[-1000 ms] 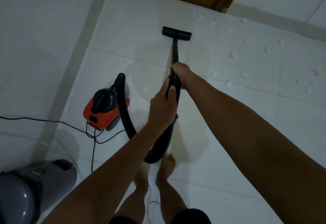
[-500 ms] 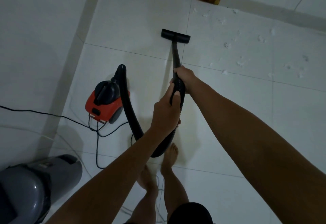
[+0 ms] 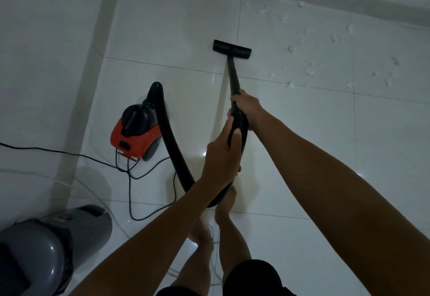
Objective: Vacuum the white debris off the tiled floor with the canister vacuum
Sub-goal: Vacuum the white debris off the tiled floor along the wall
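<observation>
Both hands, left hand (image 3: 222, 158) and right hand (image 3: 247, 107), gripped the vacuum wand (image 3: 233, 74), floor nozzle (image 3: 232, 49) left of white debris (image 3: 309, 72).

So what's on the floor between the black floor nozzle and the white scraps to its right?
Bare glossy tile only, in the head view, between nozzle and scraps.

No text, brand or number is legible anywhere; a faint mark on the grey plastic appliance (image 3: 53, 246) is too blurred to read.
</observation>
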